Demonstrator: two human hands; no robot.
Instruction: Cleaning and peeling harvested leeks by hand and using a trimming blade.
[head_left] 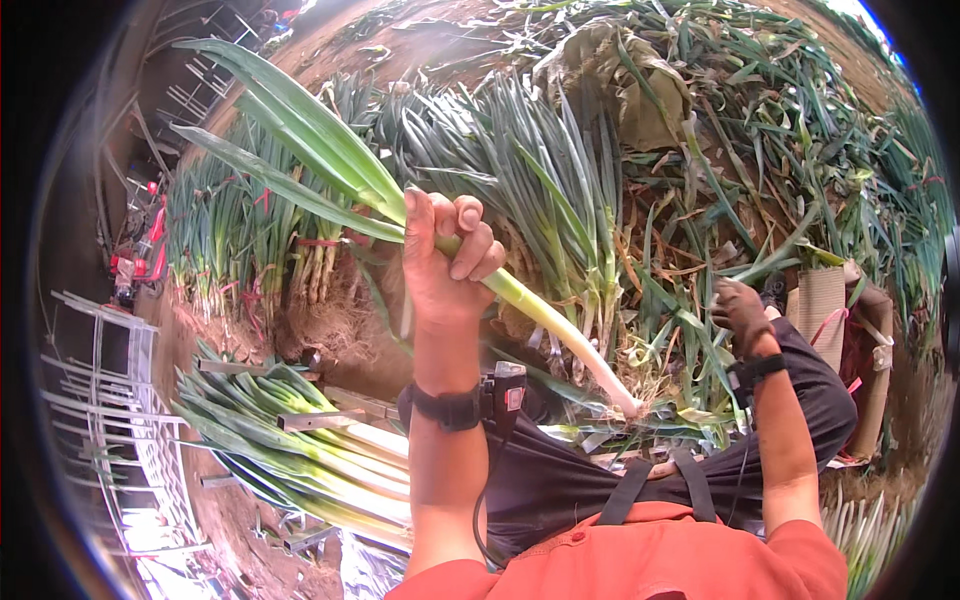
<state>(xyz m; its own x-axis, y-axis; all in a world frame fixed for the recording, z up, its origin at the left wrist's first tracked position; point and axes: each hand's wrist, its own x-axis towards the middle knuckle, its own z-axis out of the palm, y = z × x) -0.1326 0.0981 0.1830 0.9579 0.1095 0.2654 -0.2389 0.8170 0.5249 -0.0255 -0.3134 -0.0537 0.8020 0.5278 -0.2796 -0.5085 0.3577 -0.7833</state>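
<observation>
My left hand [450, 245] is closed round the stalk of a long green onion [560, 325]. Its broad green leaves rise to the upper left, while the white shank slants down to a small root end at the lower right. My right hand [742, 315], above my right knee, is dark and somewhat blurred, its fingers seemingly curled. A loose green leaf [785, 255] lies just beyond it; whether the fingers touch it is unclear. Below and left of my left forearm, several green onions with clean white shanks [350, 470] rest in a bundle on a metal-barred stand [305, 420].
Unstripped onions with rooty ends [590, 220] stand ahead of me, and tied bundles [240, 230] are at the left. Torn leaves [840, 150] heap up at the right. A beige cloth [620, 85] lies at the far side. White metal racks [110, 400] stand at left.
</observation>
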